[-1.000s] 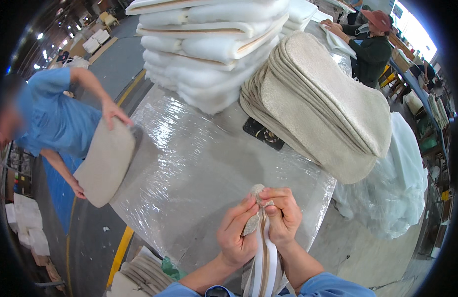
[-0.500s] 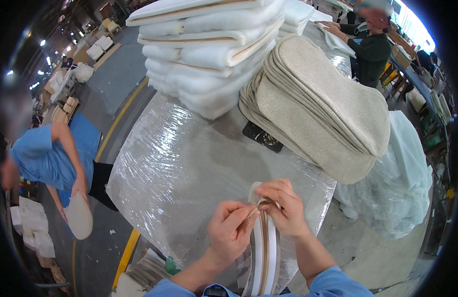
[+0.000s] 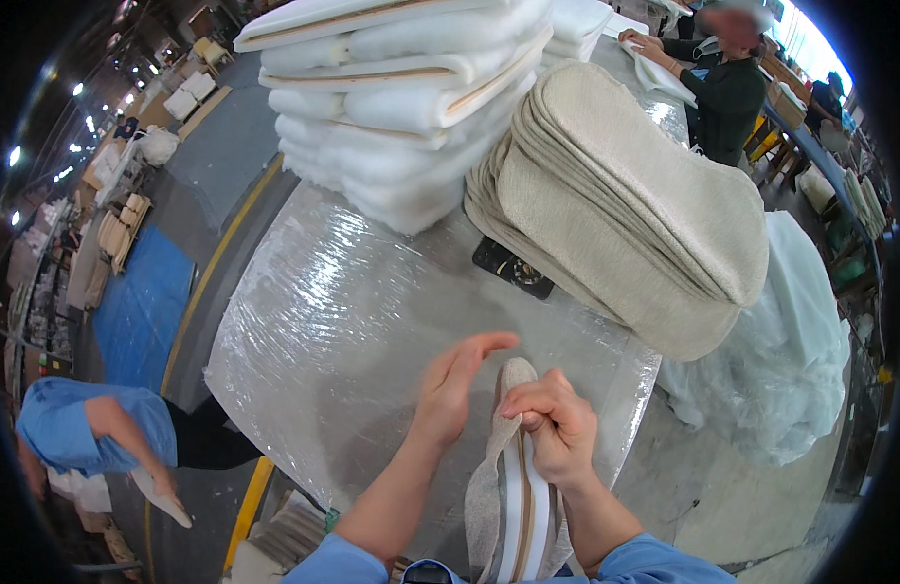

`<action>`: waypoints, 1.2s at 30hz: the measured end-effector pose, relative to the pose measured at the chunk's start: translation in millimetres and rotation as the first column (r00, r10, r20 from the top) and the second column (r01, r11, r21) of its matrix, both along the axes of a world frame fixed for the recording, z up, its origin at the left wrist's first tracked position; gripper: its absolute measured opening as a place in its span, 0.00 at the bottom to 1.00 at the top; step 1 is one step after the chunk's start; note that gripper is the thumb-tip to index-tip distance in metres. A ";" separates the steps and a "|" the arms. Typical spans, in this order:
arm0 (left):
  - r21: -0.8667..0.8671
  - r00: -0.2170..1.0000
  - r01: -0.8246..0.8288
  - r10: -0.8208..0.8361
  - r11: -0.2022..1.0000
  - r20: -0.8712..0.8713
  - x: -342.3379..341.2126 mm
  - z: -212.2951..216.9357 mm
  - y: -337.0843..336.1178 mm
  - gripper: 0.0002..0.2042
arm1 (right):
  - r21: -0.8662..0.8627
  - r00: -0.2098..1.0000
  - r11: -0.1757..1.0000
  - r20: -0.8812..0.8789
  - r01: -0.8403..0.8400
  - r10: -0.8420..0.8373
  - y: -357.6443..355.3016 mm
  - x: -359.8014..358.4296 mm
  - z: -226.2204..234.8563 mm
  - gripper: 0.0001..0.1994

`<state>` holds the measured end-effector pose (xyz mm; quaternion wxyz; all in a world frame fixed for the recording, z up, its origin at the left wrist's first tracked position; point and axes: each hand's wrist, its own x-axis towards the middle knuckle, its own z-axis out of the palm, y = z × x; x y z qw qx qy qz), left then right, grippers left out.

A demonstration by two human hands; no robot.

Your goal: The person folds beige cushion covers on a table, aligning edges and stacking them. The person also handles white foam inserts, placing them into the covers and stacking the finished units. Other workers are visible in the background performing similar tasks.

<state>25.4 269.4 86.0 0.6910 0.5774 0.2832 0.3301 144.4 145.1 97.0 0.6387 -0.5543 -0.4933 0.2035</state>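
Before me on the plastic-wrapped table (image 3: 324, 321) stands a narrow padded piece on edge. Beige fabric cover (image 3: 486, 496) wraps its rounded far end, and its open side shows white padding (image 3: 539, 516) along a brown strip (image 3: 524, 501). My right hand (image 3: 555, 423) is closed, pinching the cover's edge near the far end. To the left of it my left hand (image 3: 452, 394) is off the piece, fingers stretched out and slightly blurred, holding nothing.
A stack of beige fabric covers (image 3: 625, 204) lies at the far right, partly over a black patterned object (image 3: 511, 268). White padded pieces (image 3: 401, 117) are piled behind. Clear plastic (image 3: 761, 389) hangs at right. One person (image 3: 100, 428) bends at left; another (image 3: 722, 97) works at far right.
My left hand has let go of the fabric and moved up and left, fingers opening. My right hand has shifted slightly down, still gripping. The person at left has bent lower.
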 end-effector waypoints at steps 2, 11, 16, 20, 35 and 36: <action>-0.143 0.970 0.241 -0.244 0.960 -0.008 17.8 -4.3 12.9 0.23 | 0.037 1.000 0.999 -0.020 0.017 -0.017 0.1 -9.1 -1.3 0.04; 0.069 0.858 0.511 -0.505 0.857 -0.089 18.7 8.8 2.4 0.27 | 0.158 1.000 0.987 0.018 0.008 -0.011 -18.3 -10.0 -7.0 0.02; -0.538 0.993 0.081 -0.020 0.839 0.118 14.1 -44.1 -32.3 0.31 | 0.162 0.998 0.986 0.057 0.024 -0.034 -20.6 -5.6 0.1 0.01; -0.829 0.968 0.214 -0.225 0.516 0.110 -19.0 -96.1 -81.4 0.33 | 0.152 0.994 0.988 0.100 0.017 -0.033 -38.9 -7.4 21.3 0.02; -0.556 0.949 0.286 -0.150 0.780 0.278 34.6 -83.6 -25.8 0.37 | 0.274 0.998 0.961 -0.044 -0.028 0.042 -42.1 -32.6 12.6 0.01; -0.501 0.948 0.282 -0.159 0.818 0.276 30.7 -84.4 -25.1 0.36 | 0.271 0.996 0.961 -0.058 -0.048 0.066 -40.7 -33.5 11.5 0.01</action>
